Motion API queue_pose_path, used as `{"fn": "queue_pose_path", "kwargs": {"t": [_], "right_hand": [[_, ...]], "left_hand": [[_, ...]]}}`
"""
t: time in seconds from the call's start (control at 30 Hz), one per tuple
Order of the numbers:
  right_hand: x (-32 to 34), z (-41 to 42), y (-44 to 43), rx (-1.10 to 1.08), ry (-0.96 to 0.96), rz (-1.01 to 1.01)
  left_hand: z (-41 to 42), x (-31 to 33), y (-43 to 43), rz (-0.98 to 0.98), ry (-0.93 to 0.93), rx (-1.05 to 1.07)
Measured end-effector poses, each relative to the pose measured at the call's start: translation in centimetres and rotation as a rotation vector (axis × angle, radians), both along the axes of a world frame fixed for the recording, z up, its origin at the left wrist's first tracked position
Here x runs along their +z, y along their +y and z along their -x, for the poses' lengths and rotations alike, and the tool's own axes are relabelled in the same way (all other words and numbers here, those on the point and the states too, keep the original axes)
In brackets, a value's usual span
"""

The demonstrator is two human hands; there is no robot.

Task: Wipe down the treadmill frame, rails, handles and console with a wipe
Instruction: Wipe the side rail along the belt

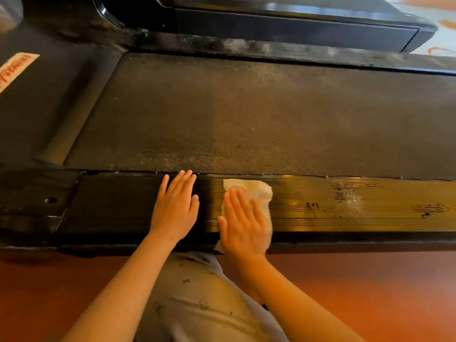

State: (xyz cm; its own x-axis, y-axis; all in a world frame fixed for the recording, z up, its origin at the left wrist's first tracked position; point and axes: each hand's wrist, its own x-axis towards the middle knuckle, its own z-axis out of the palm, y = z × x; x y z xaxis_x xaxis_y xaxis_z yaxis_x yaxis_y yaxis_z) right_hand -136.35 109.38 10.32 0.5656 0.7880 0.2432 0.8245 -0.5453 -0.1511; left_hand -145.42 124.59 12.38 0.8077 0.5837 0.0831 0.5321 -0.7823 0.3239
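Right hand [243, 228] flat, pressing wipe [249, 193] on near side rail [345, 208]; left hand [176, 206] flat, empty. Smudges at 3 o'clock remain; far rail [246, 49] probably unwiped.

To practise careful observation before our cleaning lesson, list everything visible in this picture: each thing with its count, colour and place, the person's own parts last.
ribbed black side rail: one, black, treadmill's near edge
white cloth wipe: one, white, on that rail under the right hand
dark textured treadmill belt: one, dark grey, beyond that rail
dusty far side rail: one, black, beyond the belt
orange-and-white rectangular sticker: one, orange and white, upper left of view
smooth floor: one, reddish-orange, foreground
pale grey trouser leg: one, grey, bottom centre
left hand: one, flat on the near rail, left of the wipe
right hand: one, flat, pressing the wipe
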Motion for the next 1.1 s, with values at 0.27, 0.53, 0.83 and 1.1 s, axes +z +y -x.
{"fn": "queue_pose_path", "kwargs": {"t": [0.27, 0.53, 0.83, 1.1], "right_hand": [[0.4, -2.4, -2.0, 0.080, 0.006, -0.004], [1.0, -11.7, -12.2, 0.100, -0.079, -0.008], [2.2, -16.7, -16.6, -0.127, -0.008, 0.246], [1.6, -10.8, -8.2, 0.249, -0.035, 0.324]], "left_hand": [[-1.2, 0.9, -0.7, 0.018, -0.016, 0.015], [-9.0, 1.2, -6.0, -0.038, 0.072, -0.168], [-9.0, 0.7, -5.8, -0.003, 0.040, -0.177], [-8.6, 0.0, -5.5, -0.059, 0.057, -0.188]]}}
